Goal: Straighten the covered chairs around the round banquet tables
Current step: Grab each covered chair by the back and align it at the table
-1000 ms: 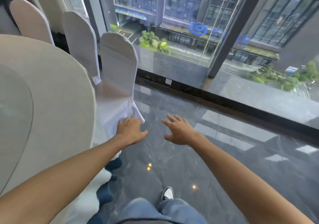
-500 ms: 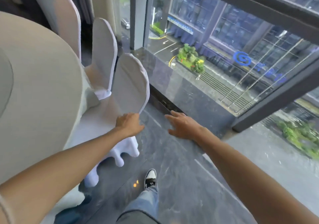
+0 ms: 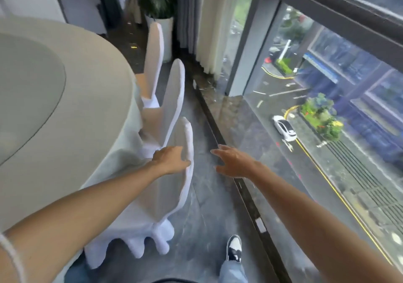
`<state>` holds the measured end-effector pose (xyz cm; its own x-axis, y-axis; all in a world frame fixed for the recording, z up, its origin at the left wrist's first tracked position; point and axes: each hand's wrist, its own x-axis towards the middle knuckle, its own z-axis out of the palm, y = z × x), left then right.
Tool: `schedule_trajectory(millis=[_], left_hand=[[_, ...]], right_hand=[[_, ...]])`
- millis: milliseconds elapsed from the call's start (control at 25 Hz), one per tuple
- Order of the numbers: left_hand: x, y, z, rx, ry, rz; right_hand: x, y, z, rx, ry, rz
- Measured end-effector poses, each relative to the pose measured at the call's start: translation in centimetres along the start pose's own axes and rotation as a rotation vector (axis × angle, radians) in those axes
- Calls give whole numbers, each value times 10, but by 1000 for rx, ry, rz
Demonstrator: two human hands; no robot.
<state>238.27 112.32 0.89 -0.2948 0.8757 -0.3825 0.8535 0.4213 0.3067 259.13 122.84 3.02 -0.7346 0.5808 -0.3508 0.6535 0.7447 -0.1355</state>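
round table (image 3: 72, 117) | 3 covered chairs (image 3: 174, 178) | left hand (image 3: 171, 159) fingers grip nearest | right hand (image 3: 232, 162) fingers spread

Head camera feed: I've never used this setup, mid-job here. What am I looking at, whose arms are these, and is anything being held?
This single view comes from a camera worn on a person's head, looking forward and down; there is no robot. The arms are that person's own. The left hand grips the top edge of the nearest covered chair, beside the round table in its cloth. The right hand hangs open in the air over the floor, holding nothing. Two more covered chairs stand beyond, along the window.
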Motion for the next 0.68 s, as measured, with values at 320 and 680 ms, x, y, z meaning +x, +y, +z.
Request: schedule_trajectory(millis=[320,680], left_hand=[[86,51,11,-330,56,-431],[165,46,-1,-226,29,-693]], right_hand=[[160,113,-61,-108,-96,-344],[356,132,-87,-363,-38,-603]])
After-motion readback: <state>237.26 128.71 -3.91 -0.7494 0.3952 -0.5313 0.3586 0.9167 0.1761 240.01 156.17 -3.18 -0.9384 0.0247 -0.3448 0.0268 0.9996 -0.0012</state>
